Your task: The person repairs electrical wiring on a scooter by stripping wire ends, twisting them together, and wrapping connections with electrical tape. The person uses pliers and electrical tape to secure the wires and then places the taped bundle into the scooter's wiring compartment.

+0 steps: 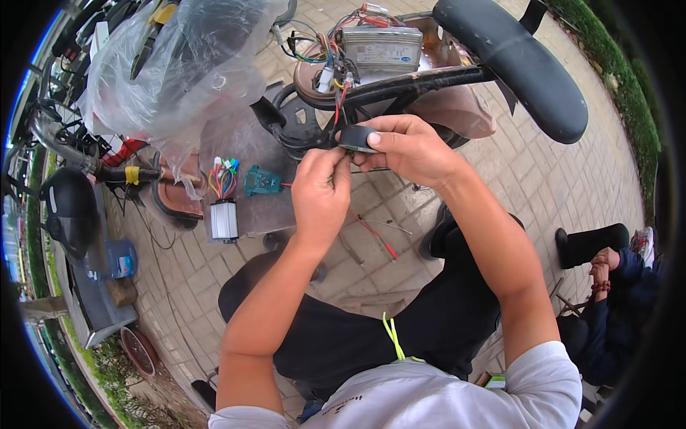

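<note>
Far to the left of the large silver box (381, 48), a clear plastic sheet (186, 79) hangs in folds. Nearer to the person, and also left of that box, a small silver box (224, 219) lies with its coloured wires (225, 179) spread out, and just right of it lies a teal device (262, 180). Next comes the left hand (321, 182), below the large box and a little to its left; the thumb and fingertips are pressed together close to the black roll, but what is between them I cannot tell. The black roll (355, 136), which looks like tape, is below the large box, near the dark cables. The right hand (411, 146), also below the box, pinches this roll between thumb and fingers. To the right of the box is a long black seat (514, 64).

In my judgement, the step in hand is close work with the roll, maybe freeing or placing its end. The next move seems to call for a steady right grip and fine control by the left fingertips.
</note>
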